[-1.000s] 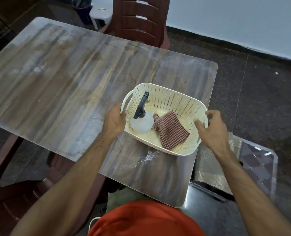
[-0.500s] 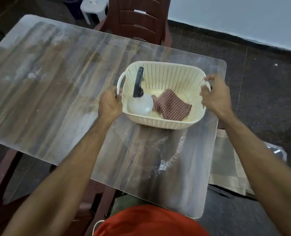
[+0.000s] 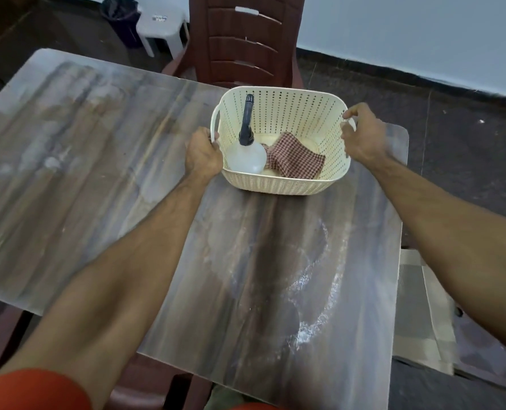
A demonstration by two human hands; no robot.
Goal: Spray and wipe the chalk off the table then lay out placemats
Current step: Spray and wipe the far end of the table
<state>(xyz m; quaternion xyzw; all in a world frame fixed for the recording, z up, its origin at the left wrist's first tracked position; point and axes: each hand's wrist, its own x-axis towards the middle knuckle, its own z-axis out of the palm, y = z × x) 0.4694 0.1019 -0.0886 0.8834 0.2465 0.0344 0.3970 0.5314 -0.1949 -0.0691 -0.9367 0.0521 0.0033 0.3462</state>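
Basket (image 3: 284, 184), cream plastic, perforated: sat on the tabletop (image 3: 68, 173) between the two hands, toward the far right corner. Left hand (image 3: 203, 156): fingers curled around the basket's left handle. Right hand (image 3: 362, 136): fingers curled at the right handle, gripping the rim there.

Contents: spray bottle (image 3: 247, 153), clear round body with black nozzle leaning against the far wall, just right of the left hand; checked cloth (image 3: 296, 159), folded, red and white, touching the bottle and lying between it and the right hand.

Chalk (image 3: 314, 321): white powdery arc on the tabletop, nearer the person than both hands, below the right forearm. Fainter pale smears lay left of the left hand.

Tabletop: wood-grain, glossy, rounded corners. Floor dark; wall pale with a dark skirting.

Placemats (image 3: 414, 329): beige woven, lying off the tabletop's right edge, under the right forearm.

Other: brown chair (image 3: 243, 39) directly beyond the basket; white stool (image 3: 163, 31) and dark bin (image 3: 120, 16) beyond the left hand.
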